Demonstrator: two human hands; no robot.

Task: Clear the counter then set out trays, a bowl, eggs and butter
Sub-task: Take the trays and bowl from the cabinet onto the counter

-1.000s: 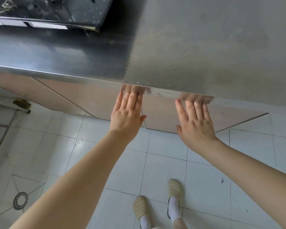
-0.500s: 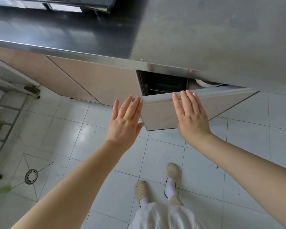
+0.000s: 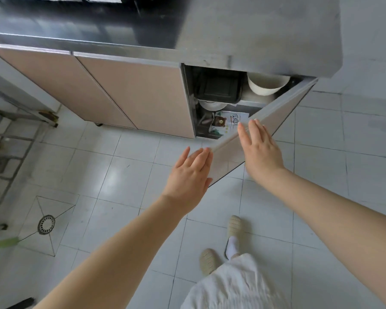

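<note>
White bowl (image 3: 266, 85) sits in the cupboard beyond both hands' straight fingers (image 3: 257, 130).

Head camera looks steeply down, close.

Bright, even daylight; soft glare on the floor tiles (image 3: 118, 175) toward 9 o'clock; edges bowed, slightly blurred.

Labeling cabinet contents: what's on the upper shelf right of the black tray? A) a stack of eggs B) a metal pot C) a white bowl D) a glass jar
C: a white bowl sits beside the black tray on the upper shelf, behind the open cabinet door.
</note>
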